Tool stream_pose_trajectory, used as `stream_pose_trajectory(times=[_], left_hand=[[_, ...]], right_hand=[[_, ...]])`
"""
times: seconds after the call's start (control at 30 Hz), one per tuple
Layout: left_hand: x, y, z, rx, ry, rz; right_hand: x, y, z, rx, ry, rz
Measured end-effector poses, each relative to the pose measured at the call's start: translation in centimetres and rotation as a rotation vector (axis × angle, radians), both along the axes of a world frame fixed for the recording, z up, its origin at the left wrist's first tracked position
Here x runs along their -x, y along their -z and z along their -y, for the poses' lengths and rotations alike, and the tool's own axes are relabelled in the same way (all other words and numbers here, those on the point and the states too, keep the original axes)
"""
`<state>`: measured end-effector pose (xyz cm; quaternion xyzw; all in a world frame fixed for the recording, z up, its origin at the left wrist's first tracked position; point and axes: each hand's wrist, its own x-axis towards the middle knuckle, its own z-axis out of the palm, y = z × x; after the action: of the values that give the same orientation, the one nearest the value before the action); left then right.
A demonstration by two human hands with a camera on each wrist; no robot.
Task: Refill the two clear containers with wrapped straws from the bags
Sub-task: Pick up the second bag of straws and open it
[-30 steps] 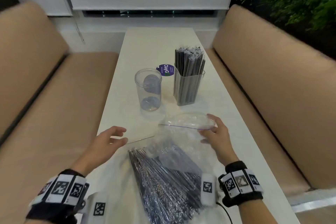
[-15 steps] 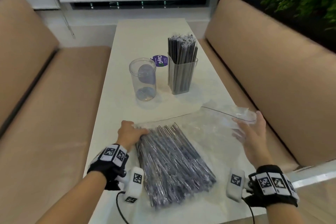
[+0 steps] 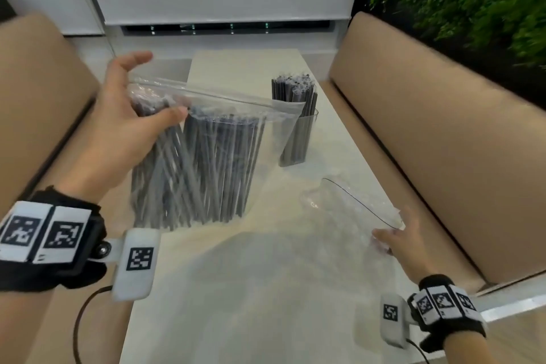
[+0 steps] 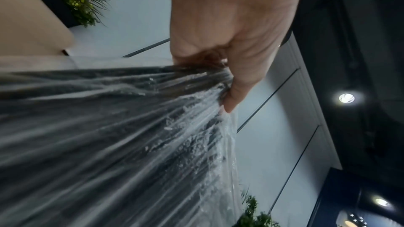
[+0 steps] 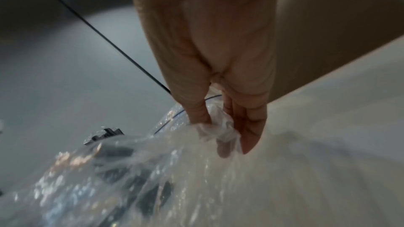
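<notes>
Clear plastic pinched both sides: left hand (image 3: 127, 124) gripping full straw bag (image 3: 204, 156) upright on surface (image 3: 266, 289), thumb across straws; right hand (image 3: 397, 241) clutching crumpled empty bag (image 3: 354, 207). Filled container (image 3: 298, 127) behind, partly hidden. Round container hidden. Wrist views blurred.

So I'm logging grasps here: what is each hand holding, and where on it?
Left hand grips the bag of straws at its upper left end. Right hand pinches the empty clear bag at its crumpled edge.
</notes>
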<state>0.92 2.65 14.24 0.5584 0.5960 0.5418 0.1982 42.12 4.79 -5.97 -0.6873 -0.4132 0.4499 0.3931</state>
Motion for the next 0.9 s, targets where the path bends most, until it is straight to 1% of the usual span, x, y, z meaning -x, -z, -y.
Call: stream_pose_trajectory(times=[0.1, 0.13, 0.2, 0.23, 0.27, 0.3, 0.33, 0.37, 0.4, 0.43, 0.47, 0.5, 0.57, 0.6, 0.63, 0.67, 0.7, 0.77, 0.8, 0.83, 0.87, 0.9], left_hand=[[0.3, -1.5, 0.4, -0.037, 0.005, 0.033], [0.3, -2.0, 0.4, -0.04, 0.009, 0.039], [0.5, -2.6, 0.5, -0.044, 0.009, 0.03], [0.6, -2.8, 0.6, -0.045, 0.021, 0.014], [0.6, -2.9, 0.6, -0.047, 0.048, -0.005], [0.5, -3.1, 0.5, -0.037, 0.08, -0.031], [0.3, -3.3, 0.5, -0.01, 0.128, -0.066], [-0.1, -3.6, 0.6, 0.035, 0.193, -0.115], [-0.5, -3.9, 0.6, 0.092, 0.263, -0.168], [-1.0, -4.2, 0.7, 0.146, 0.337, -0.229], [-1.4, -4.5, 0.8, 0.19, 0.406, -0.298], [-1.7, -4.6, 0.8, 0.228, 0.469, -0.369], [-2.3, -4.7, 0.9, 0.275, 0.558, -0.471], [-2.5, -4.5, 1.0, 0.272, 0.578, -0.488], [-2.6, -4.3, 1.1, 0.261, 0.577, -0.473], [-2.4, -3.8, 1.2, 0.245, 0.535, -0.427], [-2.2, -3.2, 1.3, 0.212, 0.438, -0.381], [-1.7, -2.0, 1.8, 0.099, 0.131, -0.342], [-1.7, -1.6, 2.2, 0.041, 0.003, -0.281], [-1.9, -1.3, 2.6, 0.02, -0.057, -0.172], [-2.2, -1.0, 2.8, 0.05, -0.058, -0.052], [-2.5, -0.7, 3.1, 0.104, -0.04, 0.034]], right_hand=[[-1.0, -1.8, -0.3, 0.085, -0.097, 0.219], [-1.2, -3.1, -0.3, 0.123, -0.156, 0.329], [-1.5, -6.5, -0.5, 0.151, -0.287, 0.611], [-1.3, -8.7, -0.6, 0.098, -0.312, 0.738], [-0.8, -11.1, -0.5, -0.008, -0.323, 0.803], [-0.2, -13.4, -0.4, -0.147, -0.336, 0.815], [1.0, -16.0, 0.0, -0.303, -0.343, 0.764], [2.4, -18.0, 0.3, -0.446, -0.345, 0.664], [4.3, -20.0, 0.5, -0.554, -0.382, 0.531], [6.3, -21.5, 0.6, -0.623, -0.456, 0.402], [8.5, -22.3, 0.4, -0.654, -0.562, 0.289], [10.7, -22.7, 0.2, -0.647, -0.674, 0.219], [15.0, -22.0, 0.3, -0.605, -0.83, 0.226], [16.7, -21.0, 0.4, -0.617, -0.861, 0.243], [18.3, -20.0, 0.5, -0.647, -0.853, 0.223], [19.4, -19.1, 0.7, -0.673, -0.816, 0.171], [20.2, -18.5, 1.0, -0.677, -0.765, 0.092], [21.3, -17.7, 1.3, -0.613, -0.681, -0.086], [21.8, -17.5, 1.4, -0.557, -0.67, -0.164], [22.3, -17.3, 1.5, -0.507, -0.681, -0.239], [23.0, -17.2, 1.7, -0.475, -0.705, -0.281], [23.7, -17.1, 1.9, -0.471, -0.722, -0.283]])
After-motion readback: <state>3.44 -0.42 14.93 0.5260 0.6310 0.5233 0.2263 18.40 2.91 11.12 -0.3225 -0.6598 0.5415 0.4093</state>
